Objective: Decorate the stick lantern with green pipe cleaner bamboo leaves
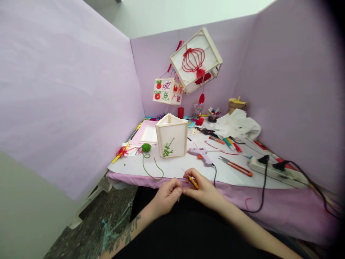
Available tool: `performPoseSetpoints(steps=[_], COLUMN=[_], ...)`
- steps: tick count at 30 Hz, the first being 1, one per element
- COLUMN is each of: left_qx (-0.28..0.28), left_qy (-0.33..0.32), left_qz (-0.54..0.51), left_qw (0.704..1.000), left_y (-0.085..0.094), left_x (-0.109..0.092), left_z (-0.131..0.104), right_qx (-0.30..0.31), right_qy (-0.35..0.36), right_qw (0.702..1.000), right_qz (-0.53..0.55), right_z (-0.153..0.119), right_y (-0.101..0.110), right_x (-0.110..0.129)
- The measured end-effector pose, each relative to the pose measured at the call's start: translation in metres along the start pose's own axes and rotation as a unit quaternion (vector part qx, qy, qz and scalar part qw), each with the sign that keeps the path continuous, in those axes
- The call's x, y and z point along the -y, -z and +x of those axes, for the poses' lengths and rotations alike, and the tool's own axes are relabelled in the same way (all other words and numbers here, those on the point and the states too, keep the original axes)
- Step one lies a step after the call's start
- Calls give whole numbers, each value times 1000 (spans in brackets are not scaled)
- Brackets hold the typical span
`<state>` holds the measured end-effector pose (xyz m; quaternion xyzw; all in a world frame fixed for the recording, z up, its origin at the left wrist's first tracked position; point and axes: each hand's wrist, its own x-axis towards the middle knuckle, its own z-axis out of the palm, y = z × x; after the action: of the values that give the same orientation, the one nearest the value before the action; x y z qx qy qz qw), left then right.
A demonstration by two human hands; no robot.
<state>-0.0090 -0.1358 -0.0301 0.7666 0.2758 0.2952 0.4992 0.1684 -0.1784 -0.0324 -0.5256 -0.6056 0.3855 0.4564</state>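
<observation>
In front of my body, just past the table's near edge, my two hands are close together. My right hand is closed around a small yellow-and-black tool with a thin pointed tip aimed up and left. My left hand has its fingers curled and pressed together at my right fingertips; anything pinched there is too small or hidden. Beyond them a triangular lantern frame with white panels stands upright, a green yarn plant on its front. A green yarn ball trails a loose strand to the left.
A lilac glue gun, orange-handled snips and a power strip with black cables lie to the right. Two decorated lanterns hang behind, the larger one tilted. Crumpled white paper and markers occupy the back right. Lilac partitions enclose the table.
</observation>
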Motion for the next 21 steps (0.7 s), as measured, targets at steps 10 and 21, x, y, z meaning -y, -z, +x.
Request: performPoseSetpoints(steps=[10,21], left_qx=[-242,-212], left_qy=[33,258], left_qz=[66,391], left_qw=[967,858], left_y=[78,137], left_x=[21,91], left_z=[-48,-106], right_qx=[-60,-80], right_qy=[-33,51], right_qw=[997,989], right_qz=[28,-116], right_z=[0,5], right_y=[15,15], right_x=[-4,-3])
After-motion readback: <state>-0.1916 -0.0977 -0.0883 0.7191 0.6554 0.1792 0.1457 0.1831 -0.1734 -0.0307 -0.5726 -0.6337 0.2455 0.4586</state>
